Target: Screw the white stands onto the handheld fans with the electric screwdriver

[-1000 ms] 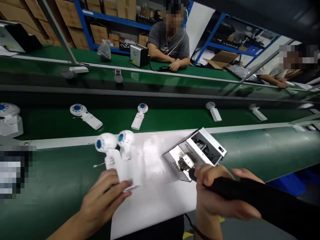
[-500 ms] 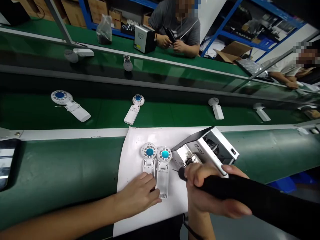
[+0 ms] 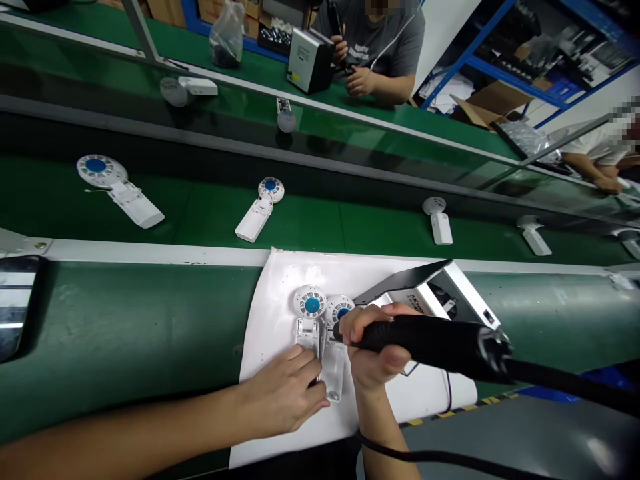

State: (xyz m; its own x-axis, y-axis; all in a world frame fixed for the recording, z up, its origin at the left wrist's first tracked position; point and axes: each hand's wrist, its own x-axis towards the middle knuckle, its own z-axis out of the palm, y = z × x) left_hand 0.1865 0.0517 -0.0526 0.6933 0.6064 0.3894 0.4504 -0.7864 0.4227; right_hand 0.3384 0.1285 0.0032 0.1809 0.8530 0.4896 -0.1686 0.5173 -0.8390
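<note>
- One dark, glossy rectangular device [image 3: 17, 307] lies at your far left, cut off by the view's edge, on the green work surface [image 3: 140, 320].
- Two white plastic fan bodies with round, vented heads and blue centres lie apart on the dark green belt [image 3: 205, 207] beyond: the leftmost fan body [image 3: 133, 200] and the next fan body [image 3: 257, 210].
- Your left hand [image 3: 287, 390] is curled, fingers close together, over the handle of the nearer-left white fan shell [image 3: 310, 305], holding it on the glossy white sheet [image 3: 273, 300]; the fingers hide the exact grip.
- Just beside it on the sheet lies the nearer-right white fan shell [image 3: 333, 373], blue-centred too, its open handle pointing towards you. Your left thumb reaches its lower end.
- Your right hand [image 3: 370, 340] is wrapped firmly round a thick black corded driver [image 3: 430, 343], its nose over this shell's neck; you cannot tell whether the tip touches.
- Behind the driver, a silver metal box [image 3: 473, 293] with black side panels stands at an angle.
- Further right on the belt, two white fan bodies with greyish heads [image 3: 441, 227] lie apart.
</note>
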